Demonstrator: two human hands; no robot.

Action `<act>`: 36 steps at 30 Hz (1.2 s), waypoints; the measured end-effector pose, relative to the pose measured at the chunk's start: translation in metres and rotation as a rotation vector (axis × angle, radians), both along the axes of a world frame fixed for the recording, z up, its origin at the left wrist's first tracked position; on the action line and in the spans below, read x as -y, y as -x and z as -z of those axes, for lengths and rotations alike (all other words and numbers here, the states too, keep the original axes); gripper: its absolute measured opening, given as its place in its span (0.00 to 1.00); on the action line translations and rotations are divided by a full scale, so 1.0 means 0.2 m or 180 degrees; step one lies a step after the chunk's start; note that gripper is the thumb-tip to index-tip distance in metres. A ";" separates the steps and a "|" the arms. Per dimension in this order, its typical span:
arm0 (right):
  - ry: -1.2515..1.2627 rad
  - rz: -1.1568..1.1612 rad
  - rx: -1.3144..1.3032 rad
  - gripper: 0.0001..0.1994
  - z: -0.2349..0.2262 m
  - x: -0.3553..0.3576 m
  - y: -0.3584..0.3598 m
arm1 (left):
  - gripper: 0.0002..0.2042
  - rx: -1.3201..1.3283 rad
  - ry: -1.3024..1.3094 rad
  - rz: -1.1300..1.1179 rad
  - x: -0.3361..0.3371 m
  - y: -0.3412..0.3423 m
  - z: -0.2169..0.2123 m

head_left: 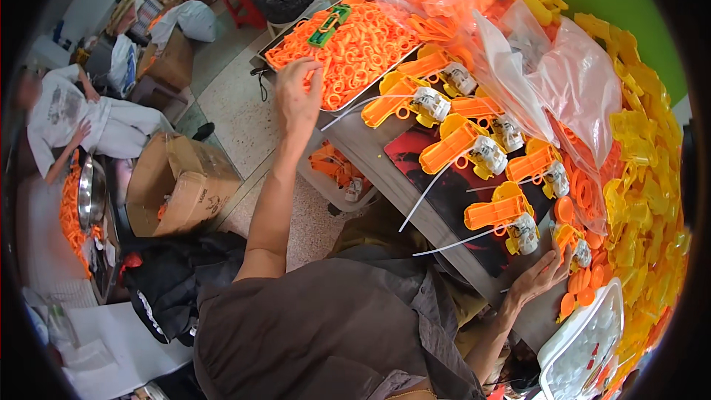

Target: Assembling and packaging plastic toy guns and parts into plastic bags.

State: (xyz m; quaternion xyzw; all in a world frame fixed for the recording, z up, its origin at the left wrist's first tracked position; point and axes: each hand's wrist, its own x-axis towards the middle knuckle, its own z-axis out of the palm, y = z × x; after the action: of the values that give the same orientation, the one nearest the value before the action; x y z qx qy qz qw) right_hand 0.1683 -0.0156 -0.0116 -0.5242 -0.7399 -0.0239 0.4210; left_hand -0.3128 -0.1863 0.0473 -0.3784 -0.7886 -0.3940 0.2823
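Observation:
My left hand [298, 100] is over the near left edge of a metal tray [368, 94] heaped with orange plastic rings [363, 48]. Its fingers are bent together at the rings; what they hold is too small to make out. Low on the right, my right hand [542, 275] has its fingers closed round a small orange plastic assembly [566, 235] with a white printed part. Between the hands, several orange and yellow toy-gun-like assemblies [453, 147] lie in rows on a dark mat [415, 159]. Thin white strips [426, 196] stick out from some.
A green plastic piece [329, 26] rests on the rings. Clear bags [578, 74] and a yellow parts pile [644, 178] line the right. Orange discs [580, 280] lie beside a white tray [548, 370]. A cardboard box [178, 185] and a seated person [96, 115] are left.

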 end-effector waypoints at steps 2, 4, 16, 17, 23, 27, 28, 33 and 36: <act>-0.0054 -0.0043 0.0025 0.13 0.00 0.00 0.00 | 0.06 0.0107 0.0033 0.0025 -0.02 -0.03 0.00; -0.0045 -0.0032 0.0019 0.14 0.01 0.00 0.00 | 0.06 0.0142 0.0139 0.0057 -0.03 -0.06 0.00; 0.0037 -0.0070 -0.0142 0.13 -0.01 0.02 0.02 | 0.06 0.0155 0.0153 0.0043 0.00 -0.06 0.00; 0.0033 -0.0063 -0.0141 0.13 -0.01 0.02 0.02 | 0.06 0.0148 0.0181 0.0024 0.01 -0.06 0.00; -0.0032 -0.0030 -0.0024 0.13 -0.01 0.02 0.01 | 0.06 0.0154 0.0144 0.0022 0.01 -0.05 -0.01; -0.0013 -0.0023 -0.0024 0.13 -0.02 0.02 0.03 | 0.06 0.0163 0.0152 0.0036 0.02 -0.04 0.00; -0.0025 -0.0004 -0.0011 0.13 -0.02 0.03 0.03 | 0.06 0.0153 0.0118 0.0050 0.02 -0.04 0.00; -0.0030 -0.0026 -0.0074 0.13 -0.02 0.03 0.03 | 0.06 0.0171 0.0079 0.0099 0.01 -0.03 0.00; -0.0039 -0.0014 -0.0063 0.13 -0.02 0.03 0.03 | 0.07 0.0199 0.0132 0.0059 0.01 -0.04 -0.01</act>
State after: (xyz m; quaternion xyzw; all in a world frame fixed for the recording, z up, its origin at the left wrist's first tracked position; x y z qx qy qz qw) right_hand 0.1628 -0.0209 -0.0078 -0.5201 -0.7367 -0.0223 0.4316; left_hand -0.3053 -0.1892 0.0485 -0.3790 -0.8015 -0.3919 0.2460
